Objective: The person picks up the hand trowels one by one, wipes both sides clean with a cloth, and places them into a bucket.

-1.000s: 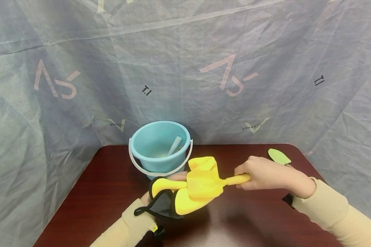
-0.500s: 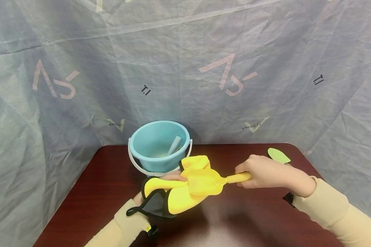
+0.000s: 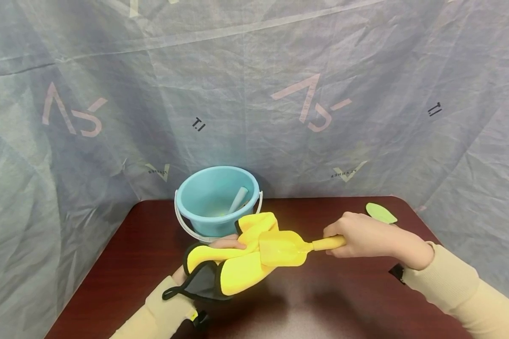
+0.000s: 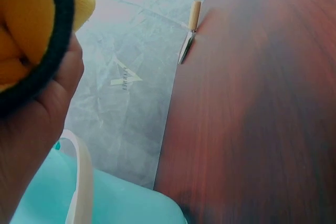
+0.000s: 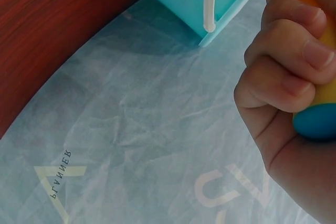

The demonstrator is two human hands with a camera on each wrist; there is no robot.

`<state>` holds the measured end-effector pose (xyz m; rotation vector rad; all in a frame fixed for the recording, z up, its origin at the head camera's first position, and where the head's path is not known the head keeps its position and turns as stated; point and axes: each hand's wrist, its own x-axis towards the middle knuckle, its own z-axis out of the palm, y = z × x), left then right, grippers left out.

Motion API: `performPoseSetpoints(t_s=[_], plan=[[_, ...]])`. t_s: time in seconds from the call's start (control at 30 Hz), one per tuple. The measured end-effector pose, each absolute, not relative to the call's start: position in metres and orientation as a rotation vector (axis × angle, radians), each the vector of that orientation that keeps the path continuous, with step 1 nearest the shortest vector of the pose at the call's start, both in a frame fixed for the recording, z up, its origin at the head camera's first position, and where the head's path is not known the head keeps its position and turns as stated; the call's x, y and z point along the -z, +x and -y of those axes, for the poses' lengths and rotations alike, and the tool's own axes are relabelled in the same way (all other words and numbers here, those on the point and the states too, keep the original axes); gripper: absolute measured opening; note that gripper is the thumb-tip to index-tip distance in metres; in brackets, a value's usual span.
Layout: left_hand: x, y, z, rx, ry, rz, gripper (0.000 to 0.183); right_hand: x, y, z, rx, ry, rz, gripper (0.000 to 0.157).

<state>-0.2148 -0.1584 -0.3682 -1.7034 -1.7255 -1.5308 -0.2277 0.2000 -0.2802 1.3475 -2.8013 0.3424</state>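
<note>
Shovel (image 3: 282,248), quantity one, was held above the counter (image 3: 343,292) by the right hand (image 3: 366,234), fingers curled round its handle. Its blade lay against one yellow cloth (image 3: 242,277), gripped in the left hand's (image 3: 226,242) fingers. One bucket (image 3: 214,228) contained a pale-blue rod (image 3: 238,200); other contents were unclear. Only the right-wrist view showed the shovel's blue end cap (image 5: 317,121); the left-wrist view showed one trowel's (image 4: 193,19) full wooden handle.

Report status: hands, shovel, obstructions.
Left hand gripping yellow cloth. Right hand holding yellow shovel, blade over cloth. Blue bucket close beyond left hand.
</note>
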Motion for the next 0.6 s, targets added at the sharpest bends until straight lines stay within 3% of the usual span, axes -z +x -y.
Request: performPoseSetpoints(t_s=[0.43,0.6], plan=[[0.368,-0.209,0.167,1.467,-1.603,1.809,0.057,0.279,-0.227,-0.201,-0.378,1.339,2.828,0.028],[0.373,-0.207,0.17,1.78,-1.645,1.741,0.037,0.279,-0.226,-0.202,-0.354,1.329,2.82,0.029]])
